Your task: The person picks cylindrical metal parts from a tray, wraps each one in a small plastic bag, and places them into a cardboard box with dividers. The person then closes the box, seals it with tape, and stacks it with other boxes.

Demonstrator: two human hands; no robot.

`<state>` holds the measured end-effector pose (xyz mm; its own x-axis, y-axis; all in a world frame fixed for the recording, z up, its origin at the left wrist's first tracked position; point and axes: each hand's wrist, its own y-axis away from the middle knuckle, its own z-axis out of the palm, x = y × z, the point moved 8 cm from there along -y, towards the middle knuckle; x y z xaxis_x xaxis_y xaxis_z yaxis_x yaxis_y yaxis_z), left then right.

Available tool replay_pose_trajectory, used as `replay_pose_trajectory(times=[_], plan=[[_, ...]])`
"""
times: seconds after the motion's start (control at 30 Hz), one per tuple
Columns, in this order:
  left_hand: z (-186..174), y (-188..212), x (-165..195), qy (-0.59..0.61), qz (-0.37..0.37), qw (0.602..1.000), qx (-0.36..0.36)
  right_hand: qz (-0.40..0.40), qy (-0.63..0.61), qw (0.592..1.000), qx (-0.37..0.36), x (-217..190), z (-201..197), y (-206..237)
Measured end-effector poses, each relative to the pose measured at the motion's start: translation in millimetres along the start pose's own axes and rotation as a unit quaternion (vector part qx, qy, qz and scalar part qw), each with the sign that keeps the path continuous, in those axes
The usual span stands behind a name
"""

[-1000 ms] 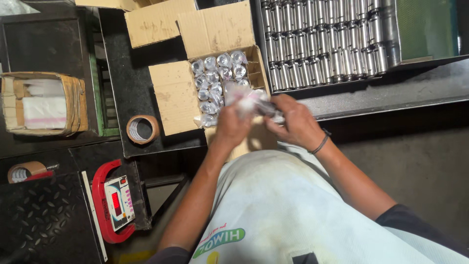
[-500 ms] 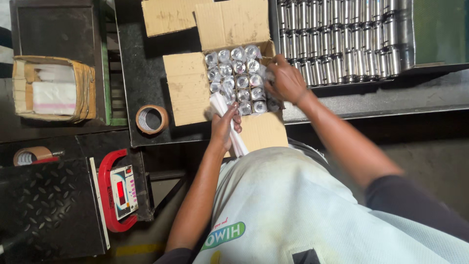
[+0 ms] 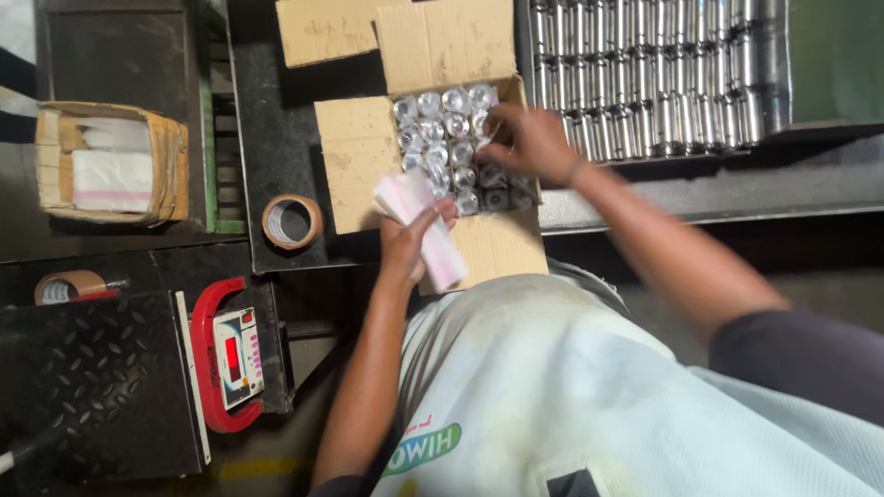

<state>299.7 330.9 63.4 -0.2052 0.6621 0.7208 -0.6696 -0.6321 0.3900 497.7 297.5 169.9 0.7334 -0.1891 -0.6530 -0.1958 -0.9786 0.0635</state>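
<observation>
Head view: packing step in hand. The right hand [image 3: 529, 138], upper centre of frame, reaches into the cardboard box [image 3: 359, 161], fingers curled on the wrapped metal parts [image 3: 442, 129]; whether it grips one, I cannot tell. The left hand [image 3: 410, 244], just below the box, clasps a stack of plastic bags [image 3: 419, 212]. Judged next: seating a part squarely in its row. Tape roll [image 3: 292, 221] left of box

Carton [image 3: 354, 166] nearly packed with wrapped cylinders [image 3: 442, 138]; right hand [image 3: 529, 143] covers its right side. Open flaps ring it. Tape roll [image 3: 292, 221] just left; bare desk [image 3: 267, 110] beyond.
</observation>
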Motion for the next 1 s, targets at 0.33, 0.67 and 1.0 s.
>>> replay_pose_trajectory(times=[0.33, 0.67, 1.0], plan=[[28, -27, -17, 0.06, -0.074, 0.995, 0.003, 0.12, -0.261, 0.958, 0.005, 55, 32, 57], [85, -14, 14, -0.538, 0.291, 0.791, 0.032, 0.034, -0.39, 0.918, -0.062, 7, 18, 89], [103, 8, 81, -0.624, 0.246, 0.739, 0.056, 0.265, 0.054, 0.953, 0.137, 133, -70, 106]])
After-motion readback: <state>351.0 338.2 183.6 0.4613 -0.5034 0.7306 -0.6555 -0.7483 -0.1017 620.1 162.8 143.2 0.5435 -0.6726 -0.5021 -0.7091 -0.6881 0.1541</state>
